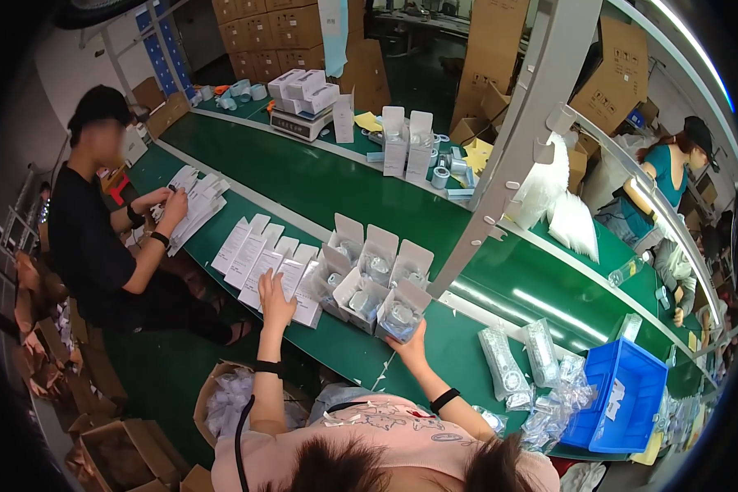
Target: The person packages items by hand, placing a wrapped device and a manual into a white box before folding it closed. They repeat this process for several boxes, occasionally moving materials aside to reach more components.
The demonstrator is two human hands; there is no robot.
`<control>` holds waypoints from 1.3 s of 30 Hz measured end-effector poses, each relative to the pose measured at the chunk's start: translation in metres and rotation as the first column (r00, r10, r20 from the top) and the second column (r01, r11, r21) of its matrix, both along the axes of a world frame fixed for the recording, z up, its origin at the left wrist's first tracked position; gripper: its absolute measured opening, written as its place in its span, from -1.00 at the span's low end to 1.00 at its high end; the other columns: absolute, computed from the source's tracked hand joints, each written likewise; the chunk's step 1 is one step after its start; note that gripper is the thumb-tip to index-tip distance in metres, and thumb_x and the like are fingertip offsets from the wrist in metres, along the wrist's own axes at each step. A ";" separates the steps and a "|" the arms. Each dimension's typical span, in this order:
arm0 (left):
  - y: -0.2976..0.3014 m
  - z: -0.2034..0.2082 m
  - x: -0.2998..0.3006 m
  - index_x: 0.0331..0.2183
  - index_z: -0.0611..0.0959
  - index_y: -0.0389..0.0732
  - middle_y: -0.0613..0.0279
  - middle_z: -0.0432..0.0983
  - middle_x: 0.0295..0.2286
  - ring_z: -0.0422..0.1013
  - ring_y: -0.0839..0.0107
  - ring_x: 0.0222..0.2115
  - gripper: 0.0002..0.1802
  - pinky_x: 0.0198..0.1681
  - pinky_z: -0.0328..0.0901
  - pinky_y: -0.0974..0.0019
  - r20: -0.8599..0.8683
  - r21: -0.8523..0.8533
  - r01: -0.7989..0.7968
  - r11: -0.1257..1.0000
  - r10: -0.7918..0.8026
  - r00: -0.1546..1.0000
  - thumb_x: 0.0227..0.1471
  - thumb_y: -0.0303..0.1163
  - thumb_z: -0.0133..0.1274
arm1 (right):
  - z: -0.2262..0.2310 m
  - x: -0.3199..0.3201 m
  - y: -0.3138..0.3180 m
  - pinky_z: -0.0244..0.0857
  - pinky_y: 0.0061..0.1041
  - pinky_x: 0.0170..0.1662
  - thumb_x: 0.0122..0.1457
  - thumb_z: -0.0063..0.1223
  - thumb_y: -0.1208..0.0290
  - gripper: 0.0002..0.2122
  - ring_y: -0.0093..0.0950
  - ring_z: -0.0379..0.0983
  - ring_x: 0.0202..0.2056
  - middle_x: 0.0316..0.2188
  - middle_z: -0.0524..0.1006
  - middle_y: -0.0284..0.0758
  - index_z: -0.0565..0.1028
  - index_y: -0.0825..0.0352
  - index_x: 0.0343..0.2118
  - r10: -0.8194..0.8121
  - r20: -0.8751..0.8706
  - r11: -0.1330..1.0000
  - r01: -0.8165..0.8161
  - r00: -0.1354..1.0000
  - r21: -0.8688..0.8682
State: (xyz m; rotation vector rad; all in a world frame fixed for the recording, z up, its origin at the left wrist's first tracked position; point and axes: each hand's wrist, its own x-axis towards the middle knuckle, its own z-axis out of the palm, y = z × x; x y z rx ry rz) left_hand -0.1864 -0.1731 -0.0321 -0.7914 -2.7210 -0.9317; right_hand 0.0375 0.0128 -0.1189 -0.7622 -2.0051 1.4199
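Left hand [278, 302] mid-frame, fingers slightly apart, at a row of flat white cartons [290, 272]; contact can't be told. Right hand [412, 348], right of centre, at the near end of an open box [414, 293]; can't tell if clamped. Box sits nearest right in a cluster of open boxes [377, 242]. Blue bin [631, 426] lower right, wrapped packs [503, 361] beside it. Co-worker [90, 217] upper left.
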 end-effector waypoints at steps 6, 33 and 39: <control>0.005 -0.048 -0.011 0.07 0.05 -0.30 -0.06 -0.30 0.11 -0.43 0.05 0.14 0.10 0.01 -0.32 -0.33 0.361 -0.385 0.182 0.905 -0.035 0.932 -0.48 -0.15 0.25 | 0.001 -0.007 -0.004 -0.11 -0.33 0.10 -0.34 0.27 0.44 -0.10 -0.14 -0.08 0.07 -0.01 0.00 -0.07 -0.12 0.40 0.07 -0.070 0.002 0.997 0.070 0.998 0.036; -0.008 0.100 0.039 -0.04 0.29 -0.28 -0.05 0.13 -0.02 0.06 0.03 0.01 -0.21 0.05 0.00 0.12 -0.229 0.011 0.150 0.989 -0.143 0.963 -0.48 -0.57 0.11 | 0.064 0.069 -0.009 0.09 -0.37 0.00 -0.23 -0.12 0.69 -0.59 -0.21 0.11 -0.01 -0.09 0.23 -0.16 0.29 0.34 -0.19 -0.130 -0.150 0.925 0.175 0.980 0.337; 0.024 0.087 0.120 -0.10 0.23 -0.19 -0.01 -0.02 -0.03 0.08 -0.06 -0.07 -0.34 -0.05 0.07 0.03 -0.770 0.194 0.582 0.790 -0.245 0.589 -0.31 -0.46 0.12 | 0.135 0.077 -0.026 0.06 -0.38 0.01 -0.14 0.08 0.46 -0.52 -0.31 0.12 0.02 -0.06 0.26 -0.19 0.25 0.35 -0.08 0.110 -0.507 0.979 -0.180 0.855 -0.092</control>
